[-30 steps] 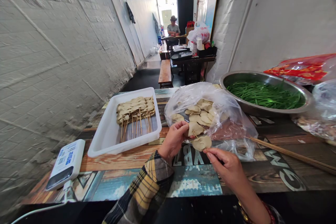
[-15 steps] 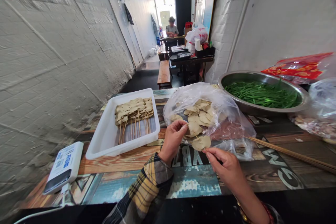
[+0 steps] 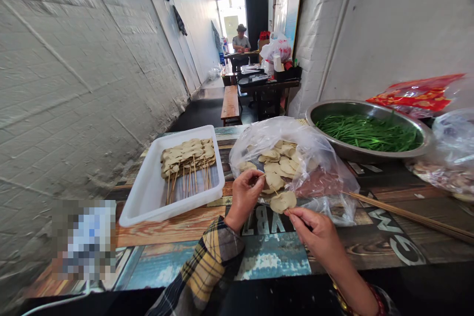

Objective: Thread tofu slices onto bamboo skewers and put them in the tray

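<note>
My right hand pinches the lower end of a thin wooden skewer that carries a beige slice. My left hand, in a plaid sleeve, pinches a second beige slice at the skewer's upper end. Both hands work right in front of a clear plastic bag full of several such slices. To the left stands a white tray with several finished skewers lying in it.
A steel basin of green chives sits at the right rear, with plastic bags beside it. Loose bamboo sticks lie at the right. A blurred device rests at the left edge. A person sits far down the corridor.
My left hand has slid the second slice a little further along the skewer, closer to the first slice. The view has shifted slightly; my right hand stays in place.
</note>
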A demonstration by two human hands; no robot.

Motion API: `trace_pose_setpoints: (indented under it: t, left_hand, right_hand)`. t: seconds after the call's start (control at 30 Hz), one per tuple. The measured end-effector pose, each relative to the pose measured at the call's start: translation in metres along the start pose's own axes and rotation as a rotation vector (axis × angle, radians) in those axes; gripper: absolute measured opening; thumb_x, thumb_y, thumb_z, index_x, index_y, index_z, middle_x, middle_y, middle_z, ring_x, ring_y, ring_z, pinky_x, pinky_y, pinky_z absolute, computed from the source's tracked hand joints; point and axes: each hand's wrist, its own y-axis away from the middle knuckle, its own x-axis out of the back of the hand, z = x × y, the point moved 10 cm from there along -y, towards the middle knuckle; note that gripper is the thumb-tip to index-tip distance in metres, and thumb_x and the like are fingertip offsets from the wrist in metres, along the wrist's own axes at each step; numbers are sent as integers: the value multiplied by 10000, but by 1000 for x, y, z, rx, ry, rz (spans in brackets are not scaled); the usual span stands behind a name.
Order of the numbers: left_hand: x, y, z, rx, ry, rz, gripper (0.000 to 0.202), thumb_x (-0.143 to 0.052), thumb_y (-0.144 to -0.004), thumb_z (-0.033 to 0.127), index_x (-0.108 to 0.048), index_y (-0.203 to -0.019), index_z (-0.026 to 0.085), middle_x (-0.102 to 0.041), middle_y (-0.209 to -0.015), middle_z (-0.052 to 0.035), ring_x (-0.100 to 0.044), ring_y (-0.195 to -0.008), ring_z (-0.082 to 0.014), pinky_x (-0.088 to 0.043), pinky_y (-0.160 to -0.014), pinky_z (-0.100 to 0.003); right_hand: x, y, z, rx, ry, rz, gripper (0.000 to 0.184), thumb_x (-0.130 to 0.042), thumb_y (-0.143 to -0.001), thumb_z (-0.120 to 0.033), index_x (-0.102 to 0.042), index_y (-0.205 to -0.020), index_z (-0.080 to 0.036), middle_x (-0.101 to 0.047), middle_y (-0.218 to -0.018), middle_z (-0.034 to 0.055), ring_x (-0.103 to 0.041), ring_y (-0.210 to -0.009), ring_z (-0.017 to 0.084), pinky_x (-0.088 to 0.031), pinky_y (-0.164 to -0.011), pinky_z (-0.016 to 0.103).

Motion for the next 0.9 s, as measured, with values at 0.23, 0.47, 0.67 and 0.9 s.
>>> trace_pose_setpoints:
  t: [0.23, 0.47, 0.67, 0.9]
  left_hand:
    - [-1, 0, -7, 87, 80, -11, 151, -666, -740, 291, -654, -745, 140, -607, -702, -11, -513, -633, -112, -399, -595, -222]
    - [-7, 1, -20, 231, 302, -44, 208, -737, -691, 315, -653, -741, 131, -586, -661, 9, -479, -588, -80, -366, -564, -199]
    - [-30, 10, -29, 445, 624, -214, 284, -787, -661, 345, -643, -778, 130, -575, -688, 5, -502, -581, -77, -397, -564, -202]
    - [-32, 13, -29, 479, 671, -235, 299, -807, -643, 337, -600, -670, 123, -558, -645, 11, -509, -572, -79, -451, -596, -227]
  right_hand:
    - [-1, 0, 2, -22, -54, -16, 340, -497, -895, -353, -740, -924, -118, -588, -508, -3, -515, -422, 116, -410, -444, 213]
    - [2, 0, 1, -20, -74, -2, 338, -508, -886, -362, -751, -929, -131, -609, -522, 2, -527, -426, 121, -422, -448, 216]
    - [5, -1, 0, -20, -65, 21, 320, -522, -878, -365, -753, -907, -146, -594, -498, -10, -515, -407, 115, -422, -442, 213]
    - [5, -1, -2, -19, -62, 29, 311, -526, -877, -363, -756, -901, -154, -608, -508, -4, -529, -410, 123, -447, -453, 221]
